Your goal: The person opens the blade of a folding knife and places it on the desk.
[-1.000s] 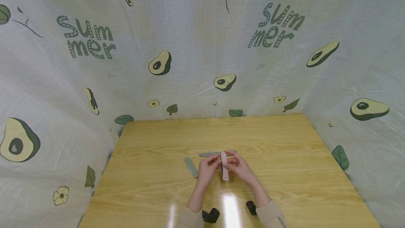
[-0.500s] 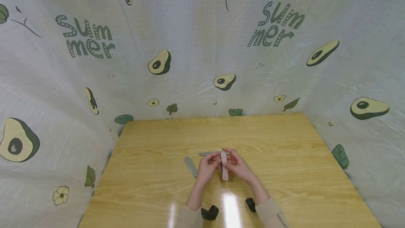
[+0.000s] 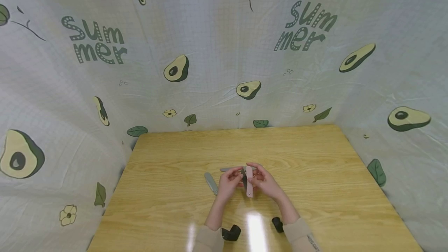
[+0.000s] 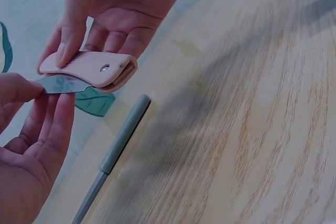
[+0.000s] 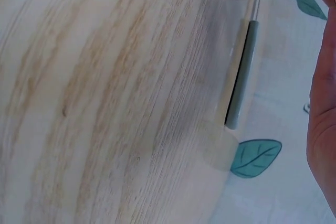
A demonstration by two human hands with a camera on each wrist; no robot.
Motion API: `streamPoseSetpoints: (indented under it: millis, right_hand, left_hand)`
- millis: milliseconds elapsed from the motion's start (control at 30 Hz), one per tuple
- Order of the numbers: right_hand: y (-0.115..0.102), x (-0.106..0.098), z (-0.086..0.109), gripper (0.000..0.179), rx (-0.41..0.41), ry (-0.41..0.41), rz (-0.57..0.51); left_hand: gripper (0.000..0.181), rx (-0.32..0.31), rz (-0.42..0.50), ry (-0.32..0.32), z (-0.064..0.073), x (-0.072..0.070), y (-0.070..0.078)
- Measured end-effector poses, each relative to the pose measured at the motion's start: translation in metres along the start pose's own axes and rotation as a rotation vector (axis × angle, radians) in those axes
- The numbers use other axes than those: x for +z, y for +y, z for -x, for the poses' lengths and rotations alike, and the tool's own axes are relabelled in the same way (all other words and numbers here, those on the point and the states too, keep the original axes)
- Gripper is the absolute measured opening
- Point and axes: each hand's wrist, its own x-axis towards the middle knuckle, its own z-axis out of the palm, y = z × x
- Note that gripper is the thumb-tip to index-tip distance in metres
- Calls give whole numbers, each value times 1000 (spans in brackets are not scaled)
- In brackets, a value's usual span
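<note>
A folding knife with a pink handle [image 3: 249,184] is up between the two hands, its blade [image 4: 63,84] partly swung out of the slot. The right hand [image 3: 265,184] grips the handle, thumb along its side. From the other side the left hand [image 3: 227,185] pinches the blade between thumb and fingers. In the left wrist view the pink handle [image 4: 86,65] shows a round pivot near its end. Only an edge of the right hand [image 5: 323,108] appears in the right wrist view; the knife is out of that frame.
Left of the hands lies a grey-green folding knife [image 3: 211,183], folded. Behind them a second grey-green knife [image 4: 125,135] lies with its blade out, partly covered by the hands in the head view. Black wrist devices [image 3: 231,233] sit by both sleeves. A printed cloth [image 3: 210,100] borders the wooden table [image 3: 168,189].
The blade has swung farther from the pink handle, toward the left, with a wider gap between them. Both hands keep their grip; the other knives stay in place.
</note>
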Motion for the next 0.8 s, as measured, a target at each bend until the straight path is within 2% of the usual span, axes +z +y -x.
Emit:
streamPoseSetpoints:
  millis: [200,333,600,800]
  right_hand:
    - [-9,2,2,54,29,13,-26]
    - [-2,1,0,56,25,18,-16]
    - [-1,2,1,55,23,27,-29]
    - [0,2,1,54,26,43,-31]
  left_hand:
    - [30,-17,11,10,1,1,2]
    - [29,-21,5,25,0,2,1]
    - [28,-26,21,58,-13,-1,-30]
    - [30,-20,22,56,-14,-1,-35]
